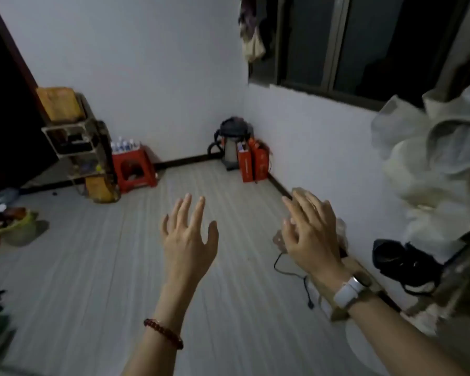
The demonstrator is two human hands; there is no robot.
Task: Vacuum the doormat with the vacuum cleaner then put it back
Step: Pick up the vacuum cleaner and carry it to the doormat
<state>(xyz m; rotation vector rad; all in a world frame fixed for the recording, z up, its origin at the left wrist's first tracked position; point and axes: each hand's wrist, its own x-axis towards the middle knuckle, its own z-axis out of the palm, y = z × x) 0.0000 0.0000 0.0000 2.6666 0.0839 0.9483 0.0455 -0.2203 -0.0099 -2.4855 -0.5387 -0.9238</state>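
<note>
We face a bare grey plank floor (pixel 92 267); no doormat in view. The canister vacuum cleaner (pixel 232 143) stands parked in the far corner, tucked against the walls beside red boxes (pixel 253 164), likely its storage spot. Our left hand (pixel 189 240) and right hand (pixel 308 234) hover near, fingers spread, holding nothing, well apart from it. We judge fetching hasn't started.
</note>
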